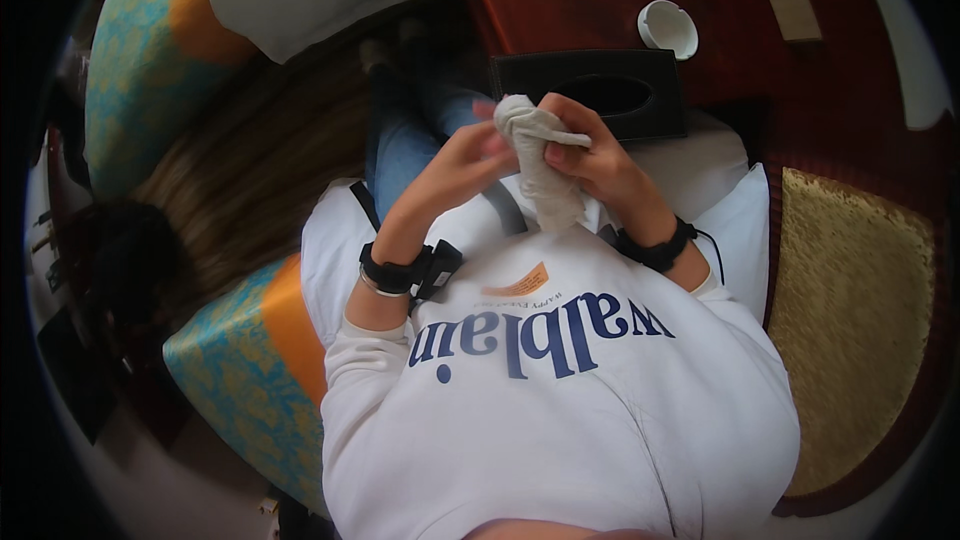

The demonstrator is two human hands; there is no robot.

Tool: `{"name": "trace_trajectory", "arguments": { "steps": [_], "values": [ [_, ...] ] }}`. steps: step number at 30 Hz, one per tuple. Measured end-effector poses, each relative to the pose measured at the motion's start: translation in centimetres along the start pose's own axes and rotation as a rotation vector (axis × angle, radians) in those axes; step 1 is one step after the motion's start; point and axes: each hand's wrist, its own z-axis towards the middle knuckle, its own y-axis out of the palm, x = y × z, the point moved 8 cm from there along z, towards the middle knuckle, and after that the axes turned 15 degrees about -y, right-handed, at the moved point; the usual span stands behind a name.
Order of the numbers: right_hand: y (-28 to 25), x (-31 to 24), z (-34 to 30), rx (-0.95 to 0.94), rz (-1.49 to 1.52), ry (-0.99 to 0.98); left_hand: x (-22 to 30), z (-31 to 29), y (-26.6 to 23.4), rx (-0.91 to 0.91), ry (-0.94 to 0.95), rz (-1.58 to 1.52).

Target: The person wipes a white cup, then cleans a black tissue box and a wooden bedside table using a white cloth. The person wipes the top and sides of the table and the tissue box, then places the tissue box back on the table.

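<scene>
A pale grey-white cloth (pixel 545 165), rolled or bunched into a long bundle, is held upright in front of my chest. My right hand (pixel 598 155) grips it from the right, thumb and fingers closed round its upper part, and a narrow end of cloth sticks out across the fingers. Against the left side of the bundle is my left hand (pixel 462 162). Its fingers are smeared by motion and partly behind the cloth, so their hold is unclear. Black bands are strapped round both of my wrists.
Just beyond my hands, a black tissue box cover (pixel 650 120) with an oval slot lies by a red-brown wooden table (pixel 570 0). A white ashtray (pixel 668 30) sits on it. Beds with patterned teal and orange covers (pixel 150 70) are at left; a gold-cushioned chair (pixel 850 320) is at right.
</scene>
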Motion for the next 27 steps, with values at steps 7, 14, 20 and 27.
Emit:
{"name": "trace_trajectory", "arguments": {
  "steps": [7, 14, 20, 27],
  "values": [
    [-10.0, -7.0, -8.6, 0.567, -0.685, -0.008, 2.5, 0.1, -3.3, 0.501, 0.204, 0.515],
    [-15.5, -10.1, -15.1, 0.648, -1.491, -0.034, -1.2, 2.6, -2.3, 0.397, 0.05, 0.644],
    [-13.9, -7.6, -12.8, 0.719, -1.618, -0.179, -1.5, 2.8, -1.8, 0.337, 0.048, 0.814],
    [-5.0, -2.9, -5.5, 0.294, -1.742, -0.217, -1.4, 3.1, -1.8, 0.369, 0.107, 0.866]
  ]
}}
